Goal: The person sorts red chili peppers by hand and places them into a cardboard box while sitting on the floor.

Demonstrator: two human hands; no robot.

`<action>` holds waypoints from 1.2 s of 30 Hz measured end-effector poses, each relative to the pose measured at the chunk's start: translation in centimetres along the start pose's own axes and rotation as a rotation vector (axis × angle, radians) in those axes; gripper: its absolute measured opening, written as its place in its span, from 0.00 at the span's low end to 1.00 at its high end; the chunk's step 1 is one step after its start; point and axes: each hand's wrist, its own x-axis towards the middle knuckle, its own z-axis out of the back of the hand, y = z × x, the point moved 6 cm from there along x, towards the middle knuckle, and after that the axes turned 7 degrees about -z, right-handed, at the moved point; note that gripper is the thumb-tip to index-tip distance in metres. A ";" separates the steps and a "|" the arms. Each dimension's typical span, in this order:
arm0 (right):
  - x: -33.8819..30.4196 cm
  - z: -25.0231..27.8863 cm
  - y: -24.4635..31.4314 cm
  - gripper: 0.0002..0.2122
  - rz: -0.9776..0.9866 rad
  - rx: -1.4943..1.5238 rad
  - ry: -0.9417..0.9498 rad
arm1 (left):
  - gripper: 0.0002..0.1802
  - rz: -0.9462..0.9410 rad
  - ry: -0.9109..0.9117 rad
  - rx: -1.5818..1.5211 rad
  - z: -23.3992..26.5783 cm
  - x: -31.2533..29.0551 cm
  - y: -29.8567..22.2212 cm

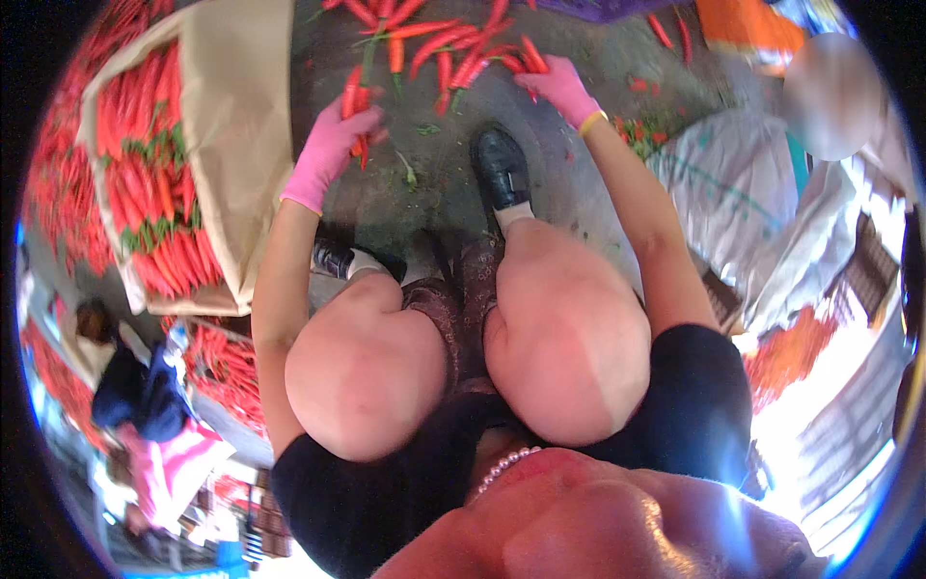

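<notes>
My left hand (334, 145), in a pink glove, is closed around a few red chili peppers (353, 89) above the floor; its fingers are slightly blurred. A pink glove also covers my right hand (563, 89), whose fingers close on a red chili pepper (532, 56) at the edge of a loose pile. That pile of red chili peppers (446, 41), some with green stems, lies on the dark floor between and beyond my hands. Left of my left hand stands a paper-lined box (236, 125), holding chili peppers (145, 188) laid in neat rows with green stems between them.
Heaps of red chilies (72, 193) spread beyond the box. A white woven sack (723, 188) lies at my right, near a brown crate (868, 270). Another person in dark and pink clothing (149, 396) is at the lower left. My black shoe (500, 164) rests on the floor.
</notes>
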 end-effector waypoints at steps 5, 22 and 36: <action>-2.4 -2.2 9.4 0.13 0.209 0.069 0.109 | 0.22 -0.218 0.269 0.670 -0.1 -9.1 -5.4; -15.6 -29.6 50.4 0.13 1.630 -0.941 0.043 | 0.24 -0.551 -0.360 0.377 8.2 -19.3 3.8; -0.1 -0.1 11.8 0.15 0.298 -0.303 -0.286 | 0.24 -0.176 -0.326 0.005 7.3 -13.1 5.0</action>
